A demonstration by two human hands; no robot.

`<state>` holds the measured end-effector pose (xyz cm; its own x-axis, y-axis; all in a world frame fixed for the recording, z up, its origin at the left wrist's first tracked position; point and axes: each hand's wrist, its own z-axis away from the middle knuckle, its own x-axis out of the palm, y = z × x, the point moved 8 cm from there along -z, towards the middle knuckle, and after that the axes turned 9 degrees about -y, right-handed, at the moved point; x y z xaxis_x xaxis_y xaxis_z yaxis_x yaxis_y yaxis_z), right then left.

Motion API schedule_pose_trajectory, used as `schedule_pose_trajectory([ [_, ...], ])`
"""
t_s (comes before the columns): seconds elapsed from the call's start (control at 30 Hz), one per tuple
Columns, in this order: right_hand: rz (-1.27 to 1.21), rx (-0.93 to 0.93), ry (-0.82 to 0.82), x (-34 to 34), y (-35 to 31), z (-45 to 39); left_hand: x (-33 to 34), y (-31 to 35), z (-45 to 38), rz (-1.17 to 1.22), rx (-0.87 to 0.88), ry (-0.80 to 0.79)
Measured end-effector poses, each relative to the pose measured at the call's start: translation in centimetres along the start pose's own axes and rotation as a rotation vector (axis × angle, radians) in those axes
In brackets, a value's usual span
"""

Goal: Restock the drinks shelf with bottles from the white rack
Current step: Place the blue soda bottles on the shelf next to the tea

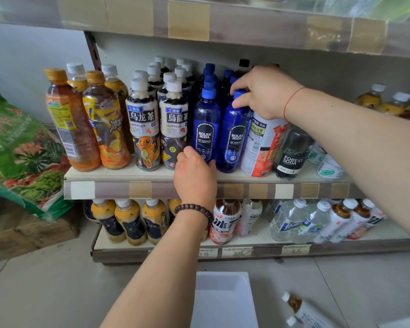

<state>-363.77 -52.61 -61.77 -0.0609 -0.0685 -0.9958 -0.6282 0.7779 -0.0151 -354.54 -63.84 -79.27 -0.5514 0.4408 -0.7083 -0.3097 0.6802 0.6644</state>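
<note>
White plastic rack point(224, 301) sits on the floor below. Left hand point(194, 172), grip curled round the base of one upright blue Bolsa Soda bottle point(206, 129); right hand point(263, 91) pinches the cap of its upright neighbour point(233, 140) on the middle shelf point(100, 175).

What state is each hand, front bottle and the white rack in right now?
Right hand: grips the cap of the right blue soda bottle, which stands upright.
Left hand: fingers at the base of the left blue soda bottle; grip unclear.
Forest Soda bottle: tilted.
White rack: looks empty.
</note>
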Motion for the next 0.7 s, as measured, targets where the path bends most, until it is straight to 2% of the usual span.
schedule_pose_trajectory([
  [0.23, 0.028, -0.005, -0.017, 0.3, 0.3, 0.2, 0.3, 0.0, 0.6, 0.033, 0.045, -0.018],
  [0.3, 0.029, 0.005, 0.039, 0.3, 0.2, 0.4, 0.0, -0.1, 1.0, 0.035, 0.081, -0.019],
  [0.37, -0.028, -0.013, 0.203, -0.7, -0.9, 0.9, -1.5, -0.6, 1.7, 0.069, 0.089, 0.048],
  [0.43, -0.143, -0.051, 0.329, -1.7, -2.8, 1.3, -4.2, -1.9, 2.3, 0.098, 0.062, 0.207],
  [0.47, -0.197, -0.083, 0.341, -1.9, -4.2, 1.2, -5.7, -2.9, 2.4, 0.105, 0.041, 0.304],
  [0.53, -0.254, -0.160, 0.301, -2.0, -7.4, 0.4, -8.2, -5.5, 1.8, 0.103, -0.029, 0.438],
  [0.57, -0.260, -0.201, 0.272, -2.0, -8.9, -0.2, -9.0, -6.7, 1.1, 0.091, -0.068, 0.448],
  [0.7, -0.194, -0.211, 0.090, -0.5, -12.1, -3.6, -9.2, -8.8, -2.1, -0.004, -0.128, 0.218],
])
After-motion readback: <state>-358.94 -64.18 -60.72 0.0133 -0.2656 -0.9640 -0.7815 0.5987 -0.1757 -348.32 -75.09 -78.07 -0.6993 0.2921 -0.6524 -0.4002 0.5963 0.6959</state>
